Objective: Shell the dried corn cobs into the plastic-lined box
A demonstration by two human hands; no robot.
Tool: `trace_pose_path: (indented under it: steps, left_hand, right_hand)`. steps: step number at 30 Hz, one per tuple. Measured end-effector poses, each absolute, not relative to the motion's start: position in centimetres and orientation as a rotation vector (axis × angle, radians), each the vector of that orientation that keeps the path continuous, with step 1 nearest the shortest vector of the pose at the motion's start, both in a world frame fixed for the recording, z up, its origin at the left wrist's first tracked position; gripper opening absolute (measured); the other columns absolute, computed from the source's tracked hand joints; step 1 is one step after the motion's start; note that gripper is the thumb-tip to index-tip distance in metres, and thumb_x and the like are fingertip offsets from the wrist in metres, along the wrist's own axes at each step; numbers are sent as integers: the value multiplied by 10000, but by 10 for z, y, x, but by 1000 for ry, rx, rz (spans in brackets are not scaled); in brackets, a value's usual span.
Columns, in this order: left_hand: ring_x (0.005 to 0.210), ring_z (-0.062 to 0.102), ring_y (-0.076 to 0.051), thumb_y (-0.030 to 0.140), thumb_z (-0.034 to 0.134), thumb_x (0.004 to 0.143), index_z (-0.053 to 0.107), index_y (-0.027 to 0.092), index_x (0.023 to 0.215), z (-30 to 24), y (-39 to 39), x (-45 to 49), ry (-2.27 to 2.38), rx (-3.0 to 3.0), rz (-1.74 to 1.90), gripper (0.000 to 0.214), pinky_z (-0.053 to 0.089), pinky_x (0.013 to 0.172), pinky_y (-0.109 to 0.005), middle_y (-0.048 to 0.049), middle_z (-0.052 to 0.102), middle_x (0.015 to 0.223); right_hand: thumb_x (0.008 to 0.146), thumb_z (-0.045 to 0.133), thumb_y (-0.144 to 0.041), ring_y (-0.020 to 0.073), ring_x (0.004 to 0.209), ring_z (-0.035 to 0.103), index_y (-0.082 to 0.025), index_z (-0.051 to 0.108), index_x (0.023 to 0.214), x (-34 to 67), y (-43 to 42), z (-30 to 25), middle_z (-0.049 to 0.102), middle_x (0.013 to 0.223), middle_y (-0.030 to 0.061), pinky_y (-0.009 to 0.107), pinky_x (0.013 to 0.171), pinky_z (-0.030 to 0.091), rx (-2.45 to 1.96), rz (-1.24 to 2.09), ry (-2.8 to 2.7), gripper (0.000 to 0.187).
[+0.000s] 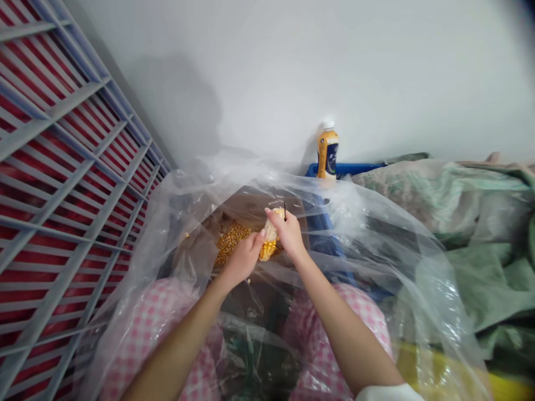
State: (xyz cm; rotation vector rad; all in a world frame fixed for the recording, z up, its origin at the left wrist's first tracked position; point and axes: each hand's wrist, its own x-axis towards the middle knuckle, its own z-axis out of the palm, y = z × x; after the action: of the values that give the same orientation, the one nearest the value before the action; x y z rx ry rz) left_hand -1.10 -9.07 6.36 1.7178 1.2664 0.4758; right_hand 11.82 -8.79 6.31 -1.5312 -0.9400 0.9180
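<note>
A partly shelled corn cob [271, 233] is held between my two hands, its middle bare and pale, with yellow kernels left near the lower end. My left hand [242, 257] grips it from the left, thumb against the cob. Around its upper right side, the fingers of my right hand [288, 233] are closed, and a thin dark pointed thing [285, 210] sticks up beside them; its kind I cannot make out. Below the hands, loose corn kernels [234, 239] lie in a brown cardboard box [246, 201] lined or draped with clear plastic sheeting [376, 239].
A slatted plastic crate [75, 161] with red behind it stands along the left. At the back, a bottle [328, 151] with a white cap stands by a blue bin [359, 168] near the wall. Crumpled green sacks [485, 278] lie at the right. Plastic covers my knees.
</note>
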Motion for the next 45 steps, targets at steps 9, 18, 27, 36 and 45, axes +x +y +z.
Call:
trace_pose_path:
  steps: [9,18,27,36,45]
  left_hand:
    - [704,576,-169,448,263,863,570,163,861,52,-76,-17,1308,1647,556,419,418,641,-262,-56,629,781]
    - [486,504,-121,611,424,743,480,169,676,63,-98,-3,1203,1489,520,450,379,454,-219,23,485,544]
    - [810,591,-184,551,338,820,508,156,897,53,-98,1,1264,1556,611,437,457,712,-303,-69,599,856]
    - [794,587,-213,301,155,922,544,144,888,53,-95,-1,1751,2208,452,422,413,690,-304,-118,583,901]
    - [893,610,-238,468,128,901,613,134,908,44,-85,-6,1557,1705,658,589,423,772,-315,-144,665,903]
  right_hand:
    - [666,556,-586,109,556,405,-175,490,625,122,-82,53,467,568,-27,224,525,318,-1585,919,-887,419]
    - [637,555,-608,108,543,391,-176,505,609,117,-82,50,473,561,-29,225,526,318,-1608,949,-864,435]
    - [680,494,-577,122,543,405,-191,467,558,117,-83,54,469,532,-23,232,537,304,-1870,771,-997,406]
    - [684,456,-641,149,578,449,-209,454,605,98,-86,49,537,597,17,252,567,325,-1959,796,-974,439]
    - [632,560,-571,131,611,460,-210,492,686,94,-86,39,546,654,-15,231,587,341,-1694,933,-900,371]
